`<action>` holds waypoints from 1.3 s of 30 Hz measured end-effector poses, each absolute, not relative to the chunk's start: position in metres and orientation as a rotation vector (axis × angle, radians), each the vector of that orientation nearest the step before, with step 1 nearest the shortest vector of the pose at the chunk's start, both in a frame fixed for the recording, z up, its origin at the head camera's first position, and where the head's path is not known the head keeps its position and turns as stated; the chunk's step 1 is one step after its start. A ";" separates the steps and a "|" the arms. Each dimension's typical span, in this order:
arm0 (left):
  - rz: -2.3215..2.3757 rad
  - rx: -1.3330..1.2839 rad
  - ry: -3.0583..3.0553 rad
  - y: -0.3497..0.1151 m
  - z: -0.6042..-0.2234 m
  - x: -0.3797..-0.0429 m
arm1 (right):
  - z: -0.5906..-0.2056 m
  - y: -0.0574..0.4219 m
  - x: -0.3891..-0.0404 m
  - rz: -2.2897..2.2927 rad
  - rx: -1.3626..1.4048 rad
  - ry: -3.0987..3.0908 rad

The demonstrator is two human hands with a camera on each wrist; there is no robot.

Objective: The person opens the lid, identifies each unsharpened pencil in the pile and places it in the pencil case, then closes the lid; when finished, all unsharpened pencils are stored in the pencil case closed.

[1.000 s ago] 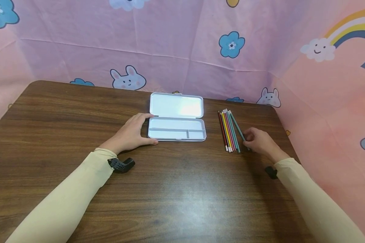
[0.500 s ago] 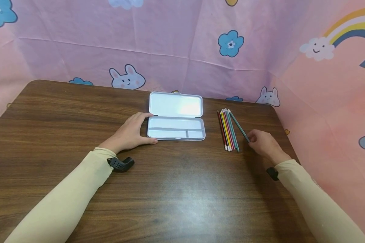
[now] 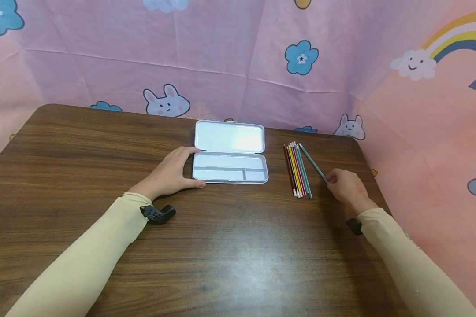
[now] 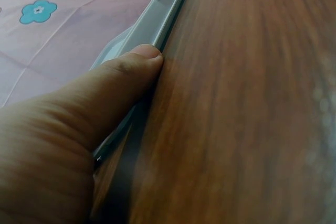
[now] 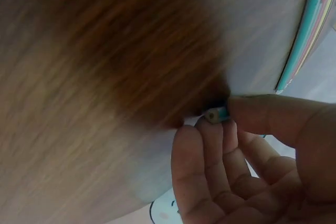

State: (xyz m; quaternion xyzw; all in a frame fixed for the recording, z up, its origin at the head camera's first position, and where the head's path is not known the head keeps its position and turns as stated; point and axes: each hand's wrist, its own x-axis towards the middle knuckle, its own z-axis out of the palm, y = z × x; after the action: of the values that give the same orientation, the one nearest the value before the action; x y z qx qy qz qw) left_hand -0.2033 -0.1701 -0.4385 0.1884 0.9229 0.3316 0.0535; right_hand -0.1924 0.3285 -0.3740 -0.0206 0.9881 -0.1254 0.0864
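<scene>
The outermost teal pencil (image 3: 314, 163) ran forward and leftward from your right grip (image 3: 347, 187), which pinched its near end. The other pencils (image 3: 297, 171) lay just left of that grip, the opened white case (image 3: 230, 161) farther left, nearest your left grip (image 3: 167, 174), spread and touching it.

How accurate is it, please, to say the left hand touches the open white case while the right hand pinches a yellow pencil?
The colour is wrong: the right hand pinches a blue-green pencil, as the head view shows; the left hand does touch the case.
</scene>
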 end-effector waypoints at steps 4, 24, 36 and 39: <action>1.008 0.570 2.807 -0.172 -0.439 -0.203 | -0.375 0.332 -0.193 -0.384 -0.071 2.980; 1.010 0.576 2.802 -0.173 -0.439 -0.205 | -0.372 0.307 -0.197 -0.623 -0.379 3.263; 0.996 0.590 2.809 -0.171 -0.439 -0.203 | -0.371 0.236 -0.206 -0.613 -0.851 3.166; 0.999 0.589 2.814 -0.171 -0.439 -0.203 | -0.372 0.219 -0.210 -0.556 -0.970 3.115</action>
State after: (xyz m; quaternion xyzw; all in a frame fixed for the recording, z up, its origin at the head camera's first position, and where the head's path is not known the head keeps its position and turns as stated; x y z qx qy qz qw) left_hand -0.2034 -0.1708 -0.4393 0.1932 0.9235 0.3279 0.0488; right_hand -0.2098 0.2195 -0.3721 -0.2921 0.9379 -0.1673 -0.0841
